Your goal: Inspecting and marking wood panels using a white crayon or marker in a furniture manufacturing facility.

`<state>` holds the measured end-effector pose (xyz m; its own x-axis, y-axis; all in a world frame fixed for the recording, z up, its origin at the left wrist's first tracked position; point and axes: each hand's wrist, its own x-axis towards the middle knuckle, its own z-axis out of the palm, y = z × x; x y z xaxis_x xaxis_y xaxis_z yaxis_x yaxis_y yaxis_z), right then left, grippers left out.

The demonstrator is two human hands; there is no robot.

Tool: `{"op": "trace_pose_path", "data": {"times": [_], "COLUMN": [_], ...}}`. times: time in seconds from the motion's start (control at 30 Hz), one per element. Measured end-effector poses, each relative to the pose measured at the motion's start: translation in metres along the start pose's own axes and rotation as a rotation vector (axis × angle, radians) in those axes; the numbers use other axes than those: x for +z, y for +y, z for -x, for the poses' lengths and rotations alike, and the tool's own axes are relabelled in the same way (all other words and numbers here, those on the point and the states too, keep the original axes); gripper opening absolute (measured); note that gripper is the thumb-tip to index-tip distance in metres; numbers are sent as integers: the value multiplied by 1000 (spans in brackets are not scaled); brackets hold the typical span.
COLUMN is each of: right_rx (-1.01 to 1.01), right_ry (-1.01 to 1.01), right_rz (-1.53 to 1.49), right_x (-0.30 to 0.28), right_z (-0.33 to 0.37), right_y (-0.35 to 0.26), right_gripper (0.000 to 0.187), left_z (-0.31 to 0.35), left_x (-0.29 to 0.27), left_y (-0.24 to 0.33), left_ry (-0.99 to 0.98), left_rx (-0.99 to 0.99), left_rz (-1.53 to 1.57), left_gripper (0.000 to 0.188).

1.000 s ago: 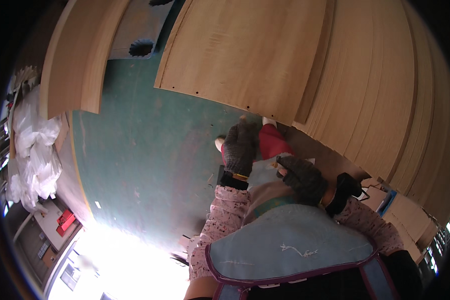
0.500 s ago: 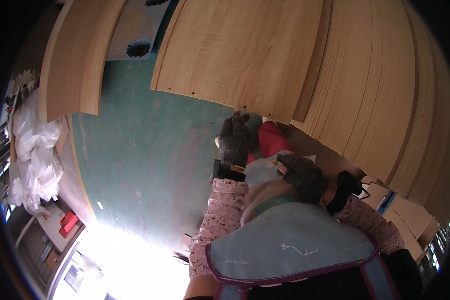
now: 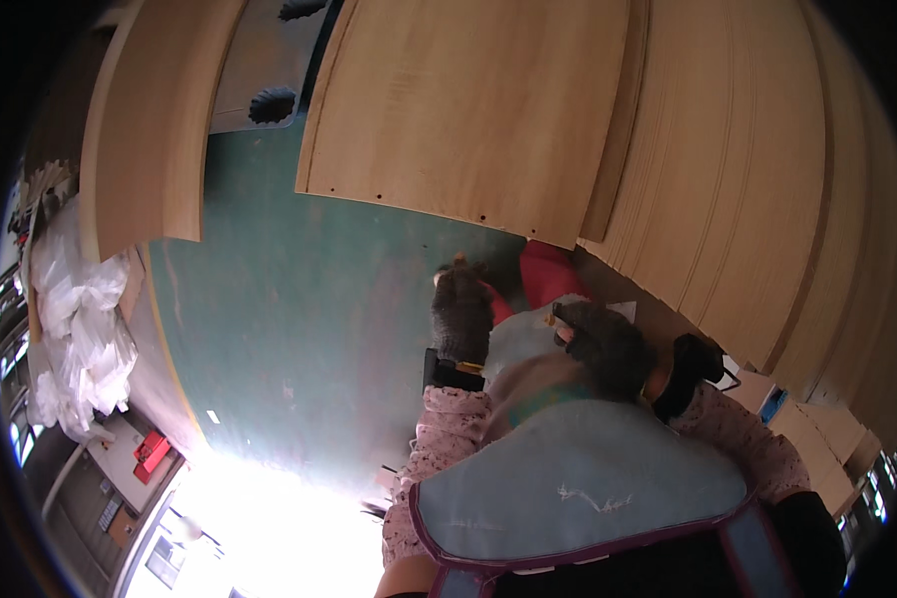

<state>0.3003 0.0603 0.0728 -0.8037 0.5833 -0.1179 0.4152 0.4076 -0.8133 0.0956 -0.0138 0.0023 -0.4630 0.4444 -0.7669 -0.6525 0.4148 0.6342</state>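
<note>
My left hand [image 3: 460, 314], in a dark knitted glove with bare fingertips, is over the green surface, a short way from the near edge of a wood-grain panel [image 3: 468, 110]. Its fingers are curled together; what they hold, if anything, is hidden. Along that panel edge runs a row of small dark holes. My right hand [image 3: 608, 349], gloved alike, stays close to my body above the grey-blue apron [image 3: 578, 488]. Its fingers are closed, and I cannot make out anything in them. Red cloth [image 3: 550, 274] shows between the hands and the panel.
A large fanned stack of wood-grain panels [image 3: 728, 179] fills the right side. Another panel [image 3: 159, 130] lies at the far left, beside a grey plate [image 3: 269, 70] with scalloped openings. Clear plastic wrap [image 3: 80, 339] is heaped left of the green surface [image 3: 299, 329]. Cartons [image 3: 817, 439] stand lower right.
My left hand has drawn back toward me from the panel's holed edge. The right hand has hardly moved. The view has shifted slightly.
</note>
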Motion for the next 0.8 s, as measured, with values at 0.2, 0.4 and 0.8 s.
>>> {"op": "trace_pose_path", "data": {"times": [0.2, 0.4, 0.8], "right_rx": [-226, -311, -287], "right_ry": [19, 30, 36], "right_rz": [163, 198, 204], "right_x": [-4, -5, -11], "right_z": [-4, -6, -5], "right_y": [-4, 3, 0], "right_gripper": [21, 21, 22], "left_z": [-17, -11, -24], "left_x": [16, 25, 18], "left_y": [-6, 3, 3], "left_ry": [-42, -46, 4], "left_rx": [620, 347, 461], "left_rz": [-449, -476, -338], "left_gripper": [33, 21, 17]}}
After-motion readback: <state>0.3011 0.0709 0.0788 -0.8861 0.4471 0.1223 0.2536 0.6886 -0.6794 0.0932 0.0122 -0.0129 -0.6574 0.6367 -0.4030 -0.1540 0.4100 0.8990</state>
